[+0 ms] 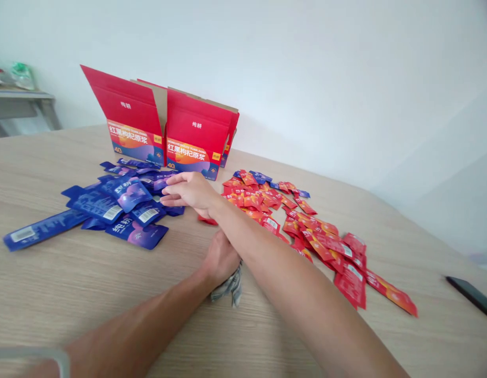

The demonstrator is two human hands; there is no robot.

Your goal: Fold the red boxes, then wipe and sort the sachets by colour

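Observation:
My right hand (193, 191) reaches left across my other arm, its fingers stretched out and apart at the right edge of a pile of blue sachets (95, 202). I see nothing held in it. Under the right forearm, my left hand (223, 256) is turned toward a spread of red sachets (262, 197); its fingers are hidden behind that forearm. A grey patterned cloth (229, 287) hangs by the left wrist; whether it is worn or held I cannot make out. Behind the blue pile stand two red boxes, a left box (135, 139) and a right box (192, 152), with their lids up.
More red sachets (349, 278) trail toward the right side of the wooden table (180, 325). A few blue sachets (261, 177) lie behind the red ones. A dark flat object (472, 296) rests at the right edge. A side table (22, 94) stands at the far left.

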